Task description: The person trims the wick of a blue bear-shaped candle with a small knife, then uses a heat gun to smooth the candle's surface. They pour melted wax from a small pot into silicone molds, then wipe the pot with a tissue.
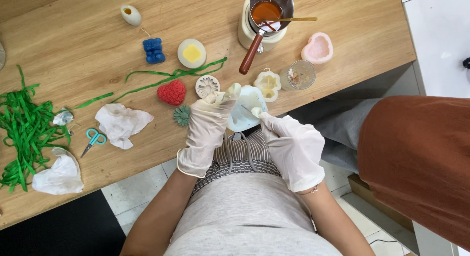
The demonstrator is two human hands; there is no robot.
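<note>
- The person is wearing 2 white gloves and is holding a pale blue-white silicone mould [246, 111] between both hands at the near edge of the wooden table [88, 35]; the mould is sitting partly over the table edge, above the person's lap
- The left hand [205, 131] is gripping the mould's left rim, fingers curled closed over it; the right hand [293, 147] is pinching the mould's right rim, thumb and fingertips closed on it
- Just beyond the grip, a flower-shaped cream mould [267, 84] is lying beside a clear cup [299, 73]; farther beyond, a wax melting pot [267, 12] with amber liquid is standing, its wooden handle pointing back toward the hands
- Just left of the left hand's fingers, a round daisy mould [207, 84], a small green flower [181, 115] and a red heart candle [172, 92] are lying close together
- Well to the left of the grip, crumpled tissue [121, 122], teal scissors [94, 139] and a heap of green ribbon [24, 128] are lying
</note>
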